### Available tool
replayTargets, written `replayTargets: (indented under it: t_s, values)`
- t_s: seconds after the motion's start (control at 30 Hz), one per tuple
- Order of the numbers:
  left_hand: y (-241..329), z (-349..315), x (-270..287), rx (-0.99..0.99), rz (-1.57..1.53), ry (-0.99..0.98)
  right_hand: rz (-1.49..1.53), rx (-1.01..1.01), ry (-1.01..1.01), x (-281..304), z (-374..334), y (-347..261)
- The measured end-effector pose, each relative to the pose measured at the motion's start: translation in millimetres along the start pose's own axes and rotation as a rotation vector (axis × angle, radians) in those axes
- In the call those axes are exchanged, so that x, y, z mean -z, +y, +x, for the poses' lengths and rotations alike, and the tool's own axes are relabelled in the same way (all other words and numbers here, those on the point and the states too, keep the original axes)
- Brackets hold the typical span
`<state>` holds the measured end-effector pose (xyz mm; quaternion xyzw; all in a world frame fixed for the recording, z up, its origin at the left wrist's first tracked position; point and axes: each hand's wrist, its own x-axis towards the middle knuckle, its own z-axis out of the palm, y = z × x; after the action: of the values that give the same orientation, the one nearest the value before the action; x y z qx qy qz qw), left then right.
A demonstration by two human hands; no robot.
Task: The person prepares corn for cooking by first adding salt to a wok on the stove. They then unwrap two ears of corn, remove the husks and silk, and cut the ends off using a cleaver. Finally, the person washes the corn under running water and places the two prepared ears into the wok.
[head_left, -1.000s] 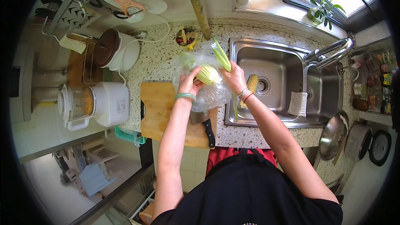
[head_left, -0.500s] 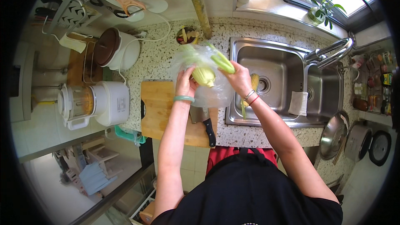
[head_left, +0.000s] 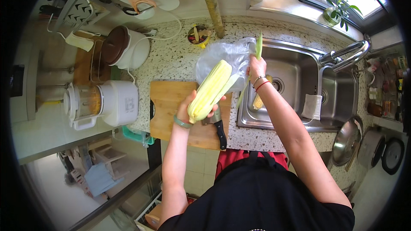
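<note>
Corn (head_left: 209,94) has swung back over the board (head_left: 169,96), its axis running 7-to-1 o'clock, fingers of the nearer left hand (head_left: 184,108) wrapped round its lower end; right hand (head_left: 257,67), at its 2 o'clock, pinches husk (head_left: 259,45).

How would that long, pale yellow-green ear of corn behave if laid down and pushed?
The ear of corn would probably stay stiff, since it extends straight beyond the left hand without visible sagging. Its rounded sides suggest it could roll, though the loose green husk leaf alongside might slow it.
</note>
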<state>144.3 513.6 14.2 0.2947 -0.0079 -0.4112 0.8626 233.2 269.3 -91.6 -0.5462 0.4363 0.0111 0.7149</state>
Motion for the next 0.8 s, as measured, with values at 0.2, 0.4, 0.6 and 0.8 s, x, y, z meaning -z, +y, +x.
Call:
replayTargets:
  t_s: [0.2, 0.4, 0.6, 0.8]
  values:
    - [-15, -9, -13, -0.130, -0.275, -0.080, -0.130, 0.022, -0.375, -7, -26, -2]
    - [-22, 31, -42, -0.293, -0.252, 0.154, -0.745, 0.909, -0.020, 14, -58, -18]
    - [-35, 56, -51, -0.393, 0.011, 0.243, -0.321, 0.715, -0.244, 48, -110, -57]
    - [-55, 75, -60, -0.591, 0.247, 0.437, -0.229, 0.684, -0.463, 59, -156, -70]
